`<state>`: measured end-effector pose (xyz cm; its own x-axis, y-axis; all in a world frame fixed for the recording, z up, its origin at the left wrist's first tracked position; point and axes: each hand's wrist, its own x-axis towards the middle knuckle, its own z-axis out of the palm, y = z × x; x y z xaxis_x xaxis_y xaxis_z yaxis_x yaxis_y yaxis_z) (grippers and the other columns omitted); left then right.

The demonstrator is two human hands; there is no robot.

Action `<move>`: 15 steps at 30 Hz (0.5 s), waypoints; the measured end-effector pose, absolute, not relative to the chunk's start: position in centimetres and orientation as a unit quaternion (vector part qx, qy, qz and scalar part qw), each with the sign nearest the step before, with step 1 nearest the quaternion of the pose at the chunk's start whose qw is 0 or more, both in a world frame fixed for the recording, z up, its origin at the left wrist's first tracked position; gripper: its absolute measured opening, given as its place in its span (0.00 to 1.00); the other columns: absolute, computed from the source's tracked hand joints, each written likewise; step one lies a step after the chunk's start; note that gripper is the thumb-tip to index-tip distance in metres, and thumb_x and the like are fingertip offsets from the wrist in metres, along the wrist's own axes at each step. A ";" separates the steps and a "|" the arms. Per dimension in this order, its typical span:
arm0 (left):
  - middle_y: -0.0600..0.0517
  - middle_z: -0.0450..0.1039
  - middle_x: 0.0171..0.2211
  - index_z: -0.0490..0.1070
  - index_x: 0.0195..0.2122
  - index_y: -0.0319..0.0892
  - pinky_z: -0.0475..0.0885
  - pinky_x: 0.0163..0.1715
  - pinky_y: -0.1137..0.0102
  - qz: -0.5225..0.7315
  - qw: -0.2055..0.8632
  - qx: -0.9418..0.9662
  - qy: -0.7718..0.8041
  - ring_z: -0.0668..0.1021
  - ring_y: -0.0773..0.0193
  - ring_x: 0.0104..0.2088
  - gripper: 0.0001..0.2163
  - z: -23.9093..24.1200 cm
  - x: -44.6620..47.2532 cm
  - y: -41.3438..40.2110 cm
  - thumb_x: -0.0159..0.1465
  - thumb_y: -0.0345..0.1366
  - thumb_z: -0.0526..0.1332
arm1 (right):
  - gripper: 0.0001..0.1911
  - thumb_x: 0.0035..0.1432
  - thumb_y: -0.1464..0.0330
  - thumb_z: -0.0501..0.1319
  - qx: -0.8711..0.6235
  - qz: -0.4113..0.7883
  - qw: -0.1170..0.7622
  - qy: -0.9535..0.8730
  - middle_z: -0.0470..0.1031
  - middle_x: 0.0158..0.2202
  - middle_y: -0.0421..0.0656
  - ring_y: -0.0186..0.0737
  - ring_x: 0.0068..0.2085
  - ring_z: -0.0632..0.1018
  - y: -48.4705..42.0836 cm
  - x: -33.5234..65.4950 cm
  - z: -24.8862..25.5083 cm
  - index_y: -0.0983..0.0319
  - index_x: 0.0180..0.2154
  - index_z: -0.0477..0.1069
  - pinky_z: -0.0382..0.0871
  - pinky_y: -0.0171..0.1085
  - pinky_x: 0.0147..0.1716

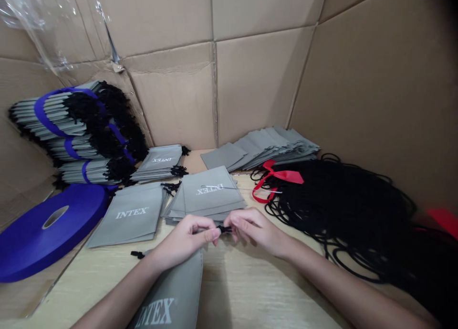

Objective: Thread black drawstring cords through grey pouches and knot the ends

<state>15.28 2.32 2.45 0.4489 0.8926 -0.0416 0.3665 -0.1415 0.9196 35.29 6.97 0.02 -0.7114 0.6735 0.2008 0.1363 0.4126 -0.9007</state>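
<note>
Both hands meet at the middle of the table over a short black cord. Thumb and fingers of my left hand pinch its left part, at what looks like a knot. On the other side my right hand has its fingers closed on the same cord. Beneath my left forearm lies a grey INTEX pouch, with a black cord knot poking out at its left. Just beyond the hands is a stack of grey pouches, and a thin metal needle rests across it.
Left of centre lie more INTEX pouches and a corded pile. Bundles tied with purple ribbon stand behind a purple ribbon roll. Uncorded pouches lie at the back. Black cords with a red tie cover the right. Cardboard walls enclose the table.
</note>
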 end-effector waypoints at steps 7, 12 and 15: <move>0.56 0.62 0.20 0.67 0.21 0.37 0.58 0.26 0.75 0.294 0.446 0.718 0.447 0.64 0.69 0.24 0.15 2.6 15.8 2.2 0.60 0.42 0.55 | 0.18 0.62 0.56 0.46 -0.280 0.238 0.301 -0.880 0.68 0.24 0.39 0.34 0.25 0.67 5.7 34.9 -0.8 0.61 0.36 0.66 0.55 0.32 0.26; 0.54 0.65 0.22 0.68 0.23 0.37 0.60 0.29 0.75 0.296 0.432 0.730 0.439 0.66 0.67 0.27 0.16 2.2 15.7 2.3 0.61 0.43 0.53 | 0.20 0.63 0.58 0.45 -0.318 0.349 0.313 -0.824 0.61 0.19 0.36 0.31 0.22 0.63 5.1 34.0 -0.8 0.61 0.26 0.63 0.52 0.31 0.23; 0.54 0.64 0.22 0.68 0.23 0.37 0.59 0.29 0.75 0.295 0.423 0.738 0.436 0.66 0.67 0.27 0.16 2.2 15.6 2.3 0.61 0.44 0.53 | 0.21 0.59 0.55 0.52 -0.305 0.570 0.339 -0.683 0.55 0.16 0.33 0.28 0.18 0.56 4.6 33.0 -0.5 0.62 0.20 0.58 0.47 0.30 0.18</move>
<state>15.55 2.33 2.21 0.4460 0.8925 0.0667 0.3938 -0.2627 0.8809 33.05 4.55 -0.45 -0.5836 0.8038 0.1154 0.0306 0.1637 -0.9860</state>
